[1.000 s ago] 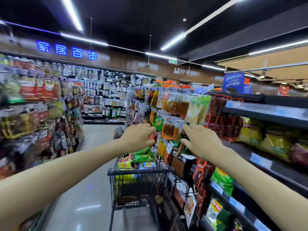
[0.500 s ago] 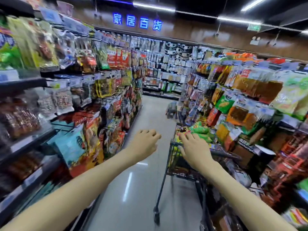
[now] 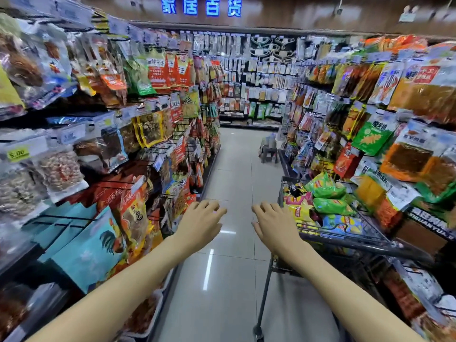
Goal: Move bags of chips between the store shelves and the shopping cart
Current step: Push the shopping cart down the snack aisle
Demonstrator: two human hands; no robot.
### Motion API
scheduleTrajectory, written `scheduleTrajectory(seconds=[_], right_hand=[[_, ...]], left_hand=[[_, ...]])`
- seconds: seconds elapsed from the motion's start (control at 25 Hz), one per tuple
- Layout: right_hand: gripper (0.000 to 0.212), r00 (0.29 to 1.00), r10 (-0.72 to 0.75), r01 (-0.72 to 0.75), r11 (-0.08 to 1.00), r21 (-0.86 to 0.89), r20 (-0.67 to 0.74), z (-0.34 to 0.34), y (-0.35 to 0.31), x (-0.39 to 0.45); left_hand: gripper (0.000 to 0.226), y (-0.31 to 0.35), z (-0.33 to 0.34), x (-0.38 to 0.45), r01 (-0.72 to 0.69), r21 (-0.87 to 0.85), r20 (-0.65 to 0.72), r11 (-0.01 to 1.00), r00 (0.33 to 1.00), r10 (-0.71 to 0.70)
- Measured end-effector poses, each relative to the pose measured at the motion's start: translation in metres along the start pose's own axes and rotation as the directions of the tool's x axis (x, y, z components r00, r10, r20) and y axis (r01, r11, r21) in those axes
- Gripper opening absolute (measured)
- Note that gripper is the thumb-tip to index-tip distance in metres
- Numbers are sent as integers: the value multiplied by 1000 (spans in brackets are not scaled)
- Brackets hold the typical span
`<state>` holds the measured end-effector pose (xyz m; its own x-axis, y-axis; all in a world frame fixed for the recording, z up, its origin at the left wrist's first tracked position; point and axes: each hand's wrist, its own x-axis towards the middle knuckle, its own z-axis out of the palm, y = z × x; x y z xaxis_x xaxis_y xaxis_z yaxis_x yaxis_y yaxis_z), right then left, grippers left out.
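A dark wire shopping cart (image 3: 350, 239) stands at the right of the aisle, against the right-hand shelves. Several chip bags lie in it: green ones (image 3: 324, 187), a yellow one (image 3: 298, 209) and a blue one (image 3: 343, 223). My left hand (image 3: 201, 222) hovers over the aisle floor with fingers relaxed and empty. My right hand (image 3: 274, 224) is held out beside it, fingers spread, empty, just left of the cart's near corner and not touching it.
Shelves of hanging snack bags line the left side (image 3: 138, 134) and the right side (image 3: 385, 124). A grey tiled aisle (image 3: 237, 174) runs ahead between them. A small dark stool (image 3: 269, 153) with items on it stands at the far right of the aisle.
The view has swung left and down, from the right-hand shelves to the aisle. Both hands have dropped lower and stayed empty; the cart now sits at the right.
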<state>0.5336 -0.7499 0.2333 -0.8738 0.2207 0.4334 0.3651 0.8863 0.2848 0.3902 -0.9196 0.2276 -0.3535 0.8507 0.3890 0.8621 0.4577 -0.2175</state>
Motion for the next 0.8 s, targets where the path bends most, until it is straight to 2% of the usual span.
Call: scheduleTrajectory(seconds=[0.2,0.36,0.64,0.8], right_hand=[[40,997,-25,21,998,56,71,63,5,60],[34,995,-18,13,999,44,103,112,20,113],[32,975,105,-122,990,75,197,200,49,234],[33,933,253,-283,955,88,256,240,78,293]], left_hand=[[35,-31,52,61,-3,-9,48,1000,999,4],[35,-53,100,122,-29,-40,63,999,998,31],[35,-127,195,270,-204,-21,39,979,978,204],[35,-160,248,356,-311,-59,68,949,947,314]])
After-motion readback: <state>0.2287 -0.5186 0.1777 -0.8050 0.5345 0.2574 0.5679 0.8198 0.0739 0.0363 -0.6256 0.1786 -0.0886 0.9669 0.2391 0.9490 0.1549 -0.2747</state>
